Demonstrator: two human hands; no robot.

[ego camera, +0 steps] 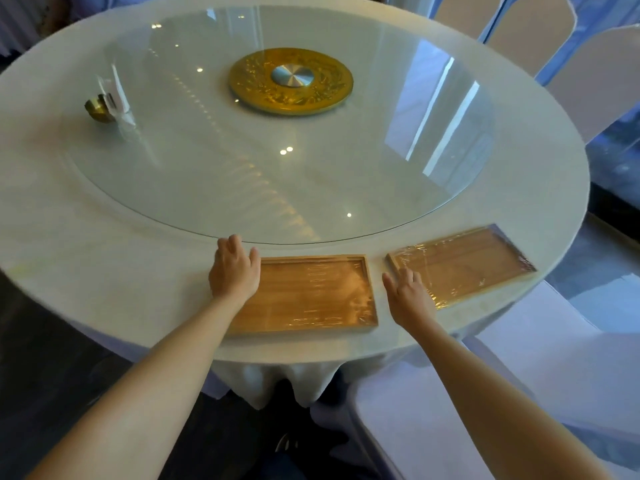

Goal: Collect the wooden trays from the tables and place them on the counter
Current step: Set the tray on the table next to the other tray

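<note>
Two wooden trays at near edge of round bench [104, 271], side by side, small gap between. Near tray [311, 292]: rectangular, shallow raised rim, light wood grain, glossy film over it with reflections; nothing visible inside. Right tray [464, 265]: same shape, angled, wrapped in wrinkled clear plastic bunched at far right corner; nothing visible inside either. Left hand [233, 268] over near tray's left end, palm down, fingers reaching past far-left corner; grip loose, fingers spread, not closed on anything; contact with rim not clear, hand covers that end. Right hand [410, 296] in gap between trays, overlapping right tray's near-left corner, fingers extended and flat; grip wide, holding nothing. Bench covered in white cloth [277, 379], draped in folds at front. Large round glass turntable [242, 168] on top, reflecting ceiling lights and window strips. Gold embossed disc [291, 81] with brushed metal hub at centre. Small brass-coloured bowl-shaped holder [98, 109] at far left with something clear or white in it, blurred, cannot identify. White-covered chairs [588, 71] at right, cut off by frame. Dark floor at left, detail lost. Both forearms bare, running in from bottom edge.
</note>
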